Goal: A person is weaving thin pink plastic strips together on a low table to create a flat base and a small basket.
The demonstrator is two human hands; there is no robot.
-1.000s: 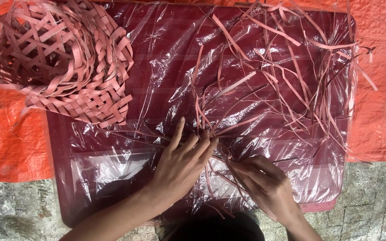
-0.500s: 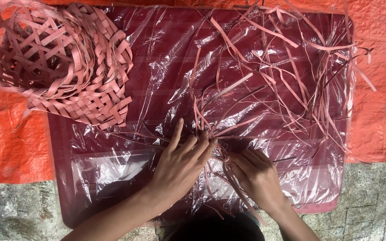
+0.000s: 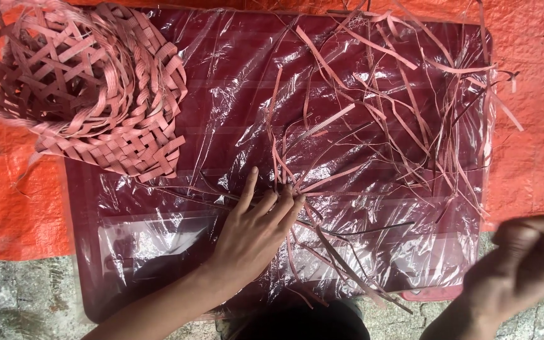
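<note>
My left hand (image 3: 256, 230) lies flat with fingers spread on a bunch of thin pink strips (image 3: 297, 189), pressing them onto a dark red board wrapped in clear plastic (image 3: 221, 113). My right hand (image 3: 527, 261) is blurred at the lower right, off the board's corner, curled into a fist; whether a strip is in it cannot be told. More loose pink strips (image 3: 410, 101) fan out over the board's right half. A partly woven pink basket (image 3: 89, 94) rests on the board's upper left corner.
An orange tarp (image 3: 7, 195) lies under the board on both sides and at the top. Grey rough ground (image 3: 20, 296) shows along the bottom. A dark shape (image 3: 297, 321) sits at the bottom centre, below the board.
My right hand has pulled away from the strips beside the left hand, moving fast to the lower right and closing. The left hand stays pressed on the strips.
</note>
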